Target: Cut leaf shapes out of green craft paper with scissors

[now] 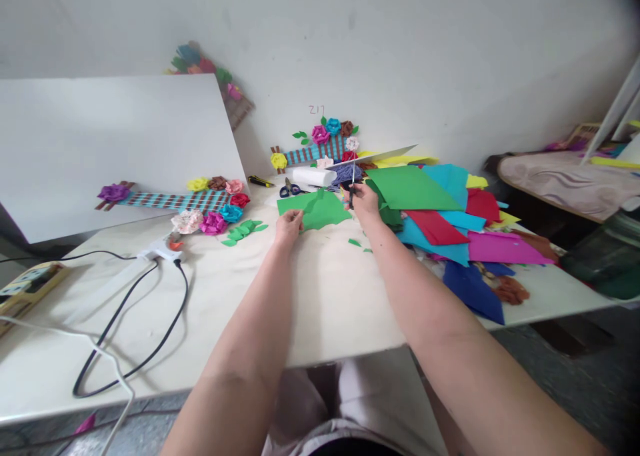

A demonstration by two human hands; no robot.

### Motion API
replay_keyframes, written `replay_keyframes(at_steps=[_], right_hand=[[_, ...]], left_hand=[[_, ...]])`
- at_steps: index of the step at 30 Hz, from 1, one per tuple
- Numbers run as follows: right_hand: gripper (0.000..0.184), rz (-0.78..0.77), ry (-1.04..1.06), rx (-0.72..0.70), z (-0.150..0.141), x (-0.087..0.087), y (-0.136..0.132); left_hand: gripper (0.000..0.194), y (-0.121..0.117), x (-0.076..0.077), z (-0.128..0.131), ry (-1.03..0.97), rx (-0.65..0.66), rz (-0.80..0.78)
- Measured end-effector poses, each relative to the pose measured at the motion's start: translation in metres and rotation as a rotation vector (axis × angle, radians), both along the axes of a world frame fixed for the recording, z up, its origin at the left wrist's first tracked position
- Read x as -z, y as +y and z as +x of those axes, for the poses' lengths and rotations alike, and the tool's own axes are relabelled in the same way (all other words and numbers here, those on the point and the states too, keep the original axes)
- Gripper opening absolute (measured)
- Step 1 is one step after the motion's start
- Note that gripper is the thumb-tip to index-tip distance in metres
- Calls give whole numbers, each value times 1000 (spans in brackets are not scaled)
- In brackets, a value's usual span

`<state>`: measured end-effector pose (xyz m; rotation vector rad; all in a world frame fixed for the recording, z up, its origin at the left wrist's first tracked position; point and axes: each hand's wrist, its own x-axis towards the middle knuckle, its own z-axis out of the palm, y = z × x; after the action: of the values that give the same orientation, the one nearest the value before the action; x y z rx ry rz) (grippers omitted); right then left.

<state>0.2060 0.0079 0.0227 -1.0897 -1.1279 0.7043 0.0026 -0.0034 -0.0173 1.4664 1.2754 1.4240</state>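
My left hand (pixel 290 227) is closed at the left end of a green paper sheet (pixel 333 211), whose lower edge is cut in wavy curves. A darker green piece of paper (pixel 315 203) runs from the fingertips across that sheet; whether it is separate I cannot tell. Scissors (pixel 353 171) with a dark handle are gripped in my right hand (pixel 364 203), blades pointing up and away, beside the sheet's right end. Small green scraps (pixel 355 243) lie below this hand. Left of my left hand is a little pile of cut green leaves (pixel 243 230).
Colored paper sheets (pixel 410 188) pile up on the right. Behind are a second pair of scissors (pixel 290 189), a yellow-black cutter (pixel 261 181) and a woven strip with paper flowers (pixel 315 153). Another flowered strip (pixel 170 200), a power strip (pixel 161 251) and looped cables (pixel 183 303) lie left.
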Motion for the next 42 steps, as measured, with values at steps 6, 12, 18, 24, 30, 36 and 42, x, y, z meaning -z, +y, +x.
replay_keyframes(at_steps=[6,12,18,24,30,36,42], right_hand=[[26,-185,-48,-239,3,-7,-20],[28,-325,-237,-680,14,-1,-26],[32,-362,-277,-826,14,1,-24],[33,-314,-215,-844,9,4,-23],[27,-357,-191,-781,7,-1,-28],[24,-313,-188,-637,8,-6,-29],[30,-276,-209,-482,18,-1,-23]], left_hand=[[17,5,1,-1,-92,-51,-15],[20,0,-8,-6,-300,-34,-22],[26,-9,-14,-7,-369,102,-32],[33,-14,-14,-1,-274,263,-90],[36,-17,-14,2,-234,356,-86],[36,-15,-14,2,-254,342,-79],[26,-11,-12,3,-319,194,-145]])
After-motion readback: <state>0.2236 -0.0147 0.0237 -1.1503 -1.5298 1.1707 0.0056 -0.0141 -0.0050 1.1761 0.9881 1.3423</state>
